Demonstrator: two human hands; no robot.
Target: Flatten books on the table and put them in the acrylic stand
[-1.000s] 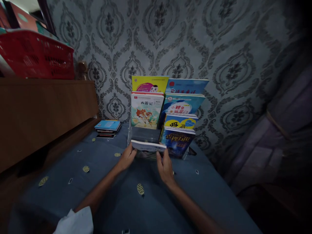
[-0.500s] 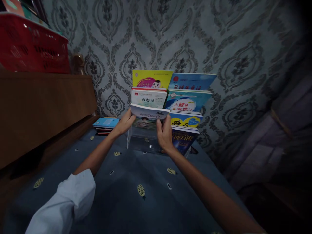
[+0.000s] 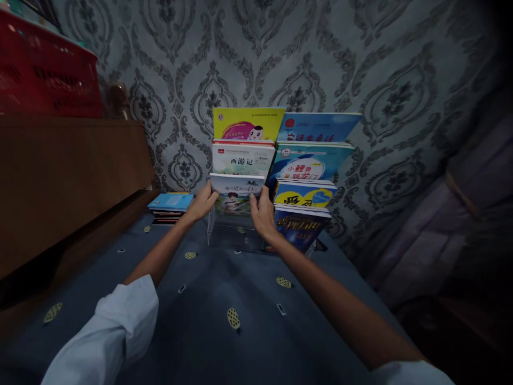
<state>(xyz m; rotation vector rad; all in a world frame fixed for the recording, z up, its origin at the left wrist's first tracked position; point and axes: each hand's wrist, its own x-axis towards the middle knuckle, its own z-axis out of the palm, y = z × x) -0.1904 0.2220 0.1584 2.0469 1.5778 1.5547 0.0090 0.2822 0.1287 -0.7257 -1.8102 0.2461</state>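
A book with a figure on its grey and green cover stands between my hands, leaning back in the left column of a clear tiered book rack. My left hand grips its left edge, and my right hand has hold of its right edge. Behind it, a white book and a yellow book rise tier by tier. Close to my right hand, a dark blue book fills the lowest right tier. Above that are a yellow-and-blue book, a teal book and a blue book.
A small stack of books lies left of the rack on the dark blue cloth. Further left are a wooden cabinet and a red basket on top of it. Patterned wallpaper backs the rack; pale fabric hangs at right.
The held book has come down and left into the rack's left column, and its cover now faces me more squarely. Both hands stay on its edges, the right one shifted left with it.
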